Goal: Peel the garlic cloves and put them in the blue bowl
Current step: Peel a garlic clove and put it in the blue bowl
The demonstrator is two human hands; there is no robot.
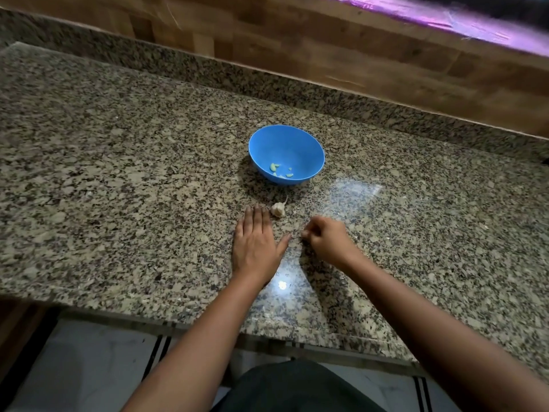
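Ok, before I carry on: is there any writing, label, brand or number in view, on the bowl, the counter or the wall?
None: no readable text anywhere in this view.
The round blue plastic bowl shows no mark or label.
The speckled granite countertop shows only its own pattern.
The brown wooden wall panelling shows only grain.
The shiny purple strip at top right is blurred; nothing legible on it.

bowl (286,144): plain bright blue, inside and out. cloves (274,167) in it: pale yellow-green. garlic head (278,209): off-white, papery cream with faint grey shading. countertop (118,144): speckled granite, beige and tan flecks on black-grey, same speckle on its raised back edge. backsplash (326,46): brown wood blocks, mixed light and dark tones. strip (445,16) top right: purple-pink. floor (89,367): white with thin black stripes. garment (297,388): dark charcoal.
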